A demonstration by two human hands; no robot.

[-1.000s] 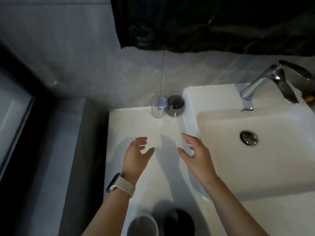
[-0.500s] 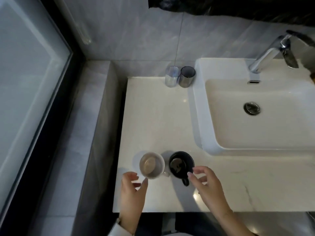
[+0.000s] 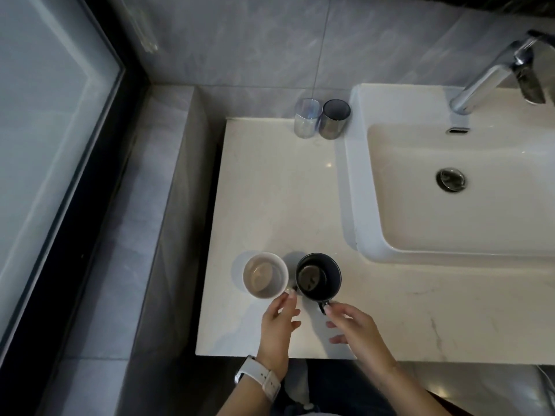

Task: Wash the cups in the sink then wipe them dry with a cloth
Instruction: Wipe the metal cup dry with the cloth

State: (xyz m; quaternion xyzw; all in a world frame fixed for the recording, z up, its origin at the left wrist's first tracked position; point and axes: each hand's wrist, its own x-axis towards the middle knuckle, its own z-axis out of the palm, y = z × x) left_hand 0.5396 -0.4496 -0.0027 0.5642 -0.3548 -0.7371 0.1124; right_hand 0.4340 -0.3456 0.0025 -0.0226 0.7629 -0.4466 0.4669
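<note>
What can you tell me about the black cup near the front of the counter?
The black cup looks like glossy dark ceramic, standing upright on the pale countertop, close beside the white cup. Its open mouth shows a reflective bottom, possibly a little liquid. Its small handle points toward the person, and the right hand fingers touch that handle.

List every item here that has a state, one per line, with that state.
White mug: upright on the counter, unwashed residue inside.
Black mug: upright beside it, residue inside.
Left hand: fingertips at the white mug's handle, no closed grip yet.
Right hand: fingertips at the black mug's handle, no closed grip yet.
Faucet: off, no water running.
Sink: empty, drain stopper looks seated.
Clear tumbler: upright, empty.
Dark tumbler: upright.
</note>
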